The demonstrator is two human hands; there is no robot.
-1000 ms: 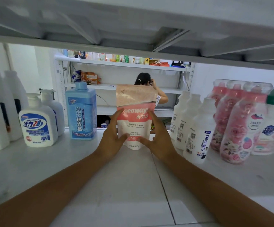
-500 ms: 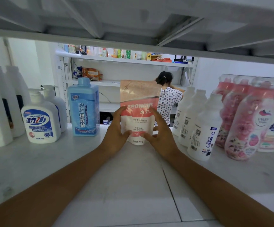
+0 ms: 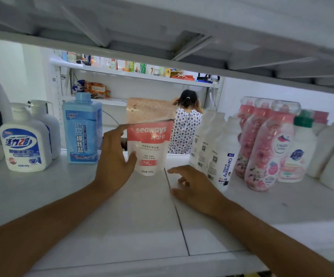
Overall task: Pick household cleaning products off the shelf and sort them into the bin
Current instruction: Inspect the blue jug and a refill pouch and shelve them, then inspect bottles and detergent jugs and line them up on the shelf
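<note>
Since the earlier frame the right hand [image 3: 194, 186] has let go and dropped, fingers spread and empty, low over the shelf [image 3: 142, 216], probably to brace. The left hand [image 3: 114, 156] alone pinches the seaways pouch [image 3: 150, 136], thumb on its front, steadying it upright mid-shelf between the blue bottle [image 3: 83, 132] and the white bottles [image 3: 222, 152].

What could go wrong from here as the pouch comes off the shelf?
1. Only the left hand grips the seaways pouch, thumb on its front near one edge; the soft pouch could sag or slip.
2. The right hand is spread low beside the white Oil enemy bottle; a sweep could tip that tight row.
3. The blue bottle stands close to the left hand; pulling back might bump it.
</note>
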